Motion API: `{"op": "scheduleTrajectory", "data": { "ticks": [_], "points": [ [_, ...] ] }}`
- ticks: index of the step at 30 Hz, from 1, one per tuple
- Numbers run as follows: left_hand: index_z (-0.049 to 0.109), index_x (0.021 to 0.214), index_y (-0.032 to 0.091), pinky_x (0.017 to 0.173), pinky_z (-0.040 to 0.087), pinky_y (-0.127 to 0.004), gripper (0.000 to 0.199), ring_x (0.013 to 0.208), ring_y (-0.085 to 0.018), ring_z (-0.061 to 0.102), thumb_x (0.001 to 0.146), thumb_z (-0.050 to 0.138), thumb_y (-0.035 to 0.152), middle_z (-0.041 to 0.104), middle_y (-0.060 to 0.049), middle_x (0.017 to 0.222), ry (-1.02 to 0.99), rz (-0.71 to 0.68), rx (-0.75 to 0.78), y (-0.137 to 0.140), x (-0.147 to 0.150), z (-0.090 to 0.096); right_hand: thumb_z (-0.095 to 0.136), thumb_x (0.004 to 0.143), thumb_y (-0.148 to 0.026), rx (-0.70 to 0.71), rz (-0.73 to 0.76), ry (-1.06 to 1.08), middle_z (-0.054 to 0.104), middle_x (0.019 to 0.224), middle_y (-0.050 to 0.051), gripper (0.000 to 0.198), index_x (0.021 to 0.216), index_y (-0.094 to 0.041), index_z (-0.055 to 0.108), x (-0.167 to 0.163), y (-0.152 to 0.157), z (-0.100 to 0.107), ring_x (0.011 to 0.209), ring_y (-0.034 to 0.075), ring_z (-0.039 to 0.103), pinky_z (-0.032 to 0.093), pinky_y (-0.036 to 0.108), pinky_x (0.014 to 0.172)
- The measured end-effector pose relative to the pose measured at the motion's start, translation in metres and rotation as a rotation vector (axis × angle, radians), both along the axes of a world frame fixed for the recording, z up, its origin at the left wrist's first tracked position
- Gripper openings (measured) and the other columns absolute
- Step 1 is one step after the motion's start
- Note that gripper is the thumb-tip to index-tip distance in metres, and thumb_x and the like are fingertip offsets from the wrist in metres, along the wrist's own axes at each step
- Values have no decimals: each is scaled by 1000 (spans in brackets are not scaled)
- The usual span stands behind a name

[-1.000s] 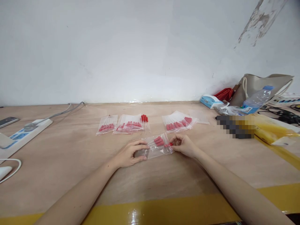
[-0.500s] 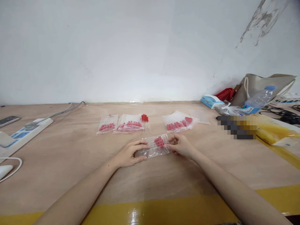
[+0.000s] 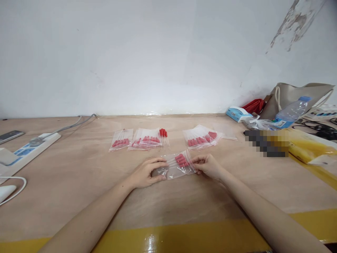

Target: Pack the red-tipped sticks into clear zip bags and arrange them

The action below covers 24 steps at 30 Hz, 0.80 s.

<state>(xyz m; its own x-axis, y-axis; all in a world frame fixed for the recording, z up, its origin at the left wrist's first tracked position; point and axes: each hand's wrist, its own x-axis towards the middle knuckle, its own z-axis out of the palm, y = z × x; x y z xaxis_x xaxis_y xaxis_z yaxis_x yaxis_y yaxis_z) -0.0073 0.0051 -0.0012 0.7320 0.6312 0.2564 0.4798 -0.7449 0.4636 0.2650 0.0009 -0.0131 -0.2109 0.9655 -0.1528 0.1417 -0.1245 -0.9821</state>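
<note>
There on the worktop (image 3: 147, 207), the clear bag (image 3: 175, 173) of red-handled pieces (image 3: 181, 160) was pinned at left by the left hand (image 3: 144, 174), fingers half spread, apparently against sliding; its right-end mouth (image 3: 191, 163) was pinched by the right hand (image 3: 210, 166), fingers nearly together!

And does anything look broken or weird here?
Yes, the white wall has a ragged, brownish patch at the upper right, as if paint peeled off. Also, blocky squares cover something beside the yellow package, so I can't tell what it is.
</note>
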Motion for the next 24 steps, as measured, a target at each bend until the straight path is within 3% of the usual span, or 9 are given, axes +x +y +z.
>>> {"op": "scheduleTrajectory", "data": {
  "ticks": [5, 10, 13, 16, 18, 21, 24],
  "points": [
    [51, 120, 25, 96, 38, -35, 40, 112, -21, 47, 82, 55, 39, 47, -6, 124, 2, 2, -6, -1, 0, 1, 60, 62, -32, 42, 115, -169, 51, 46, -5, 26, 82, -15, 66, 8, 2, 5, 38, 6, 40, 31, 19, 37],
    [56, 115, 26, 97, 37, -36, 33, 115, -21, 45, 84, 53, 36, 47, -6, 125, 25, -35, 5, -1, 0, 4, 57, 65, -27, 320, -77, -297, 62, 65, 1, 18, 77, -16, 64, 9, 24, 9, 54, 11, 52, 40, 23, 51],
    [57, 114, 26, 97, 37, -36, 32, 115, -22, 44, 84, 53, 35, 47, -6, 125, 24, -45, 5, -1, 0, 4, 57, 66, -24, 398, -130, -428, 62, 68, 2, 13, 75, -16, 61, -10, 50, 15, 63, 13, 56, 43, 24, 59],
    [57, 114, 26, 97, 37, -35, 32, 115, -22, 44, 84, 53, 35, 47, -6, 125, 18, -43, -4, -2, 0, 3, 58, 66, -23, 411, -194, -595, 63, 74, 4, 14, 78, -15, 59, -43, 76, 20, 72, 14, 58, 43, 25, 68],
    [57, 114, 26, 98, 36, -35, 32, 115, -22, 44, 83, 54, 35, 47, -6, 125, 10, -44, -8, -2, -1, 3, 58, 67, -26, 400, -240, -637, 64, 78, 5, 26, 90, -14, 57, -65, 89, 23, 76, 15, 58, 43, 26, 71],
    [57, 114, 25, 98, 36, -35, 32, 115, -21, 44, 83, 55, 35, 47, -7, 124, 7, -47, -16, -2, -1, 2, 59, 68, -32, 339, -261, -707, 64, 86, 10, 46, 107, -10, 49, -90, 98, 26, 78, 19, 60, 44, 27, 67],
    [58, 113, 25, 97, 37, -36, 32, 114, -21, 44, 83, 55, 34, 47, -7, 124, 3, -49, -25, -3, -1, 3, 60, 69, -35, 256, -249, -772, 64, 89, 14, 51, 111, -9, 47, -102, 101, 31, 78, 23, 61, 44, 28, 63]
  ]
}}
